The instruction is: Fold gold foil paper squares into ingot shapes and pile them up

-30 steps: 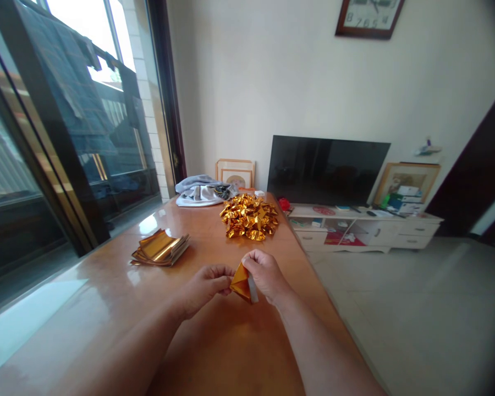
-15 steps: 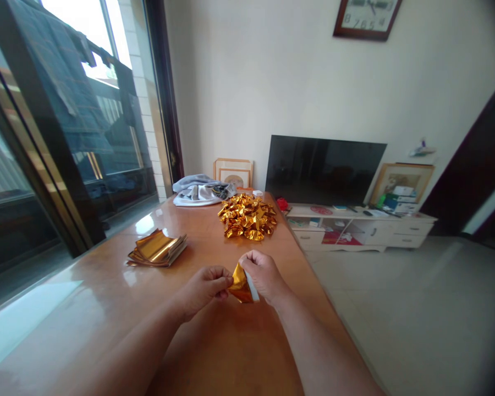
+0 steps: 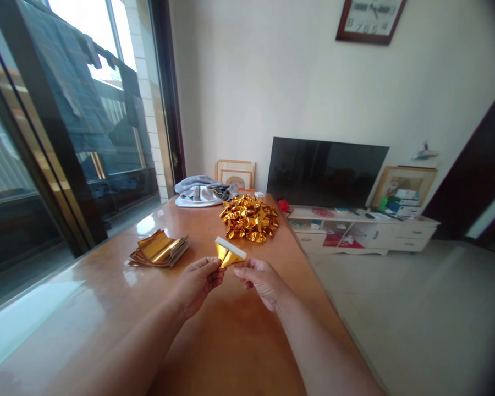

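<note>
A partly folded sheet of gold foil paper (image 3: 227,255) with a white strip along its upper edge is held up over the table. My left hand (image 3: 200,283) pinches its lower left corner between thumb and fingers. On the other side, my right hand (image 3: 259,279) has its thumb and fingers closed at the lower right edge. Beyond the hands lies a heap of folded gold foil pieces (image 3: 249,218). To the left, a stack of flat gold foil sheets (image 3: 159,248) rests on the table, its edges slightly curled.
The glossy wooden table (image 3: 226,341) has its right edge beside my right forearm. At its far end lies a bundle of grey and white cloth (image 3: 204,192). Further off stand a low white cabinet (image 3: 391,234) and a dark television (image 3: 325,171).
The foil paper has been turned so its white strip, earlier on the right, now runs along the top. Both hands have shifted their grip, and the right has moved lower on the paper.
</note>
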Demonstrator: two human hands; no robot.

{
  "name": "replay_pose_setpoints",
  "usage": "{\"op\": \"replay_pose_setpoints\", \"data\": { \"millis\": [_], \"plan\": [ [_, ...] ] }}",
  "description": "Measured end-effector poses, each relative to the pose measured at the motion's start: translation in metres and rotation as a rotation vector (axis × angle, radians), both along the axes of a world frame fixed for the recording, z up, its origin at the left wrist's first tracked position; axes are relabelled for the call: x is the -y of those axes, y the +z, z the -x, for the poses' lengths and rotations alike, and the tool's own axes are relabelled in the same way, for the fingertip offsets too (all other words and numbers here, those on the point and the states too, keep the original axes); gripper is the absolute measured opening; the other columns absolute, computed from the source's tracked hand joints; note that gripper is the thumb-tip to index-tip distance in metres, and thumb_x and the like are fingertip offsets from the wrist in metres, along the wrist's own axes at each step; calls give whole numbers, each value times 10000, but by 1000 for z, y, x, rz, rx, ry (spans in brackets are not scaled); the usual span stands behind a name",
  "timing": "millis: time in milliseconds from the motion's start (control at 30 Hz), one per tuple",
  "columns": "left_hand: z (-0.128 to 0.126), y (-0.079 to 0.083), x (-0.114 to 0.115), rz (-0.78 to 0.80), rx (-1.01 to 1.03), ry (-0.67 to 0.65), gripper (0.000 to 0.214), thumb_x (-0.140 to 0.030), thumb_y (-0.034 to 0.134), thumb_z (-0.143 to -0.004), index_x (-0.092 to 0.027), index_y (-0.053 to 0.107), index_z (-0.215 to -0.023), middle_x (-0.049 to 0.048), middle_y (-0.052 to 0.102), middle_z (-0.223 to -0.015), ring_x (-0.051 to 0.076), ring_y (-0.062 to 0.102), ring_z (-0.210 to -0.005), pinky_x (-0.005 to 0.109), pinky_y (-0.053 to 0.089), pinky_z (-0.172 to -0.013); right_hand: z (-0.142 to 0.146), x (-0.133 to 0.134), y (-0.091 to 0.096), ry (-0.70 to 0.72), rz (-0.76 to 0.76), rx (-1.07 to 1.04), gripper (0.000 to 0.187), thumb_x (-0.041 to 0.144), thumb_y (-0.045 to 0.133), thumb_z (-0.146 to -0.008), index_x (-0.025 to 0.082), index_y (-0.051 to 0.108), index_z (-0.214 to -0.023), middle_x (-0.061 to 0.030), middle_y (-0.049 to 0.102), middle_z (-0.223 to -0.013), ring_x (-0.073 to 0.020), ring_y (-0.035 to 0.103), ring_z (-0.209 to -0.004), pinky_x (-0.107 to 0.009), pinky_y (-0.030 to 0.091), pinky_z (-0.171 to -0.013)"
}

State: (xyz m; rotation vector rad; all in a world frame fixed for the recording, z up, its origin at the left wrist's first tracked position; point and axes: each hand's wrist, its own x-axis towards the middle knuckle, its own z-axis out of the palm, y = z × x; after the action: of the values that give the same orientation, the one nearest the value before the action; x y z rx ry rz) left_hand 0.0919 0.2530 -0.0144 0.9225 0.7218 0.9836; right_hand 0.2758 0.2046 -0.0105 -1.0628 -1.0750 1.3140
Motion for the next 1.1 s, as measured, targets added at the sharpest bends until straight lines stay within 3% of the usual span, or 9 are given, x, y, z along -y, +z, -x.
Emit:
{"op": "replay_pose_setpoints", "data": {
  "millis": [133,300,533,833,1100],
  "plan": [
    [-4,-1,6,-49,-23,-50,227,-310,782,-802,-123,667,-859,41,660,-815,109,588,-698,241,471,-696,5,-1,-3,-9,-14,-94,350,367,758,-740,157,715,-1016,-4,621,-762,-100,469,-639,-222,312,-574],
    [-5,0,10,-99,-64,-116,234,-346,762,-830,-131,677,-867,27,654,-792,101,573,-707,232,454,-711,4,-4,-7,-87,-9,-96,263,352,757,-716,147,664,-852,22,584,-666,-91,438,-581,-233,296,-556],
    [-5,5,15,-91,-183,-205,278,-395,763,-819,-122,723,-850,73,700,-822,119,586,-686,238,435,-657,4,2,7,-48,-45,-65,197,330,721,-707,158,652,-775,48,520,-597,-90,380,-555,-246,273,-547],
    [-9,1,13,-192,-181,-164,279,-393,735,-847,-114,720,-827,51,669,-771,106,545,-663,231,416,-627,18,5,9,-80,-74,-120,229,360,744,-716,165,637,-770,15,594,-629,-116,473,-589,-253,341,-573],
    [-5,2,11,-193,-182,-185,274,-377,723,-856,-107,736,-898,87,690,-829,132,574,-702,255,436,-663,9,3,4,-38,-76,-74,258,399,700,-794,147,661,-760,-6,629,-664,-103,496,-603,-243,350,-602]
  ]
}}
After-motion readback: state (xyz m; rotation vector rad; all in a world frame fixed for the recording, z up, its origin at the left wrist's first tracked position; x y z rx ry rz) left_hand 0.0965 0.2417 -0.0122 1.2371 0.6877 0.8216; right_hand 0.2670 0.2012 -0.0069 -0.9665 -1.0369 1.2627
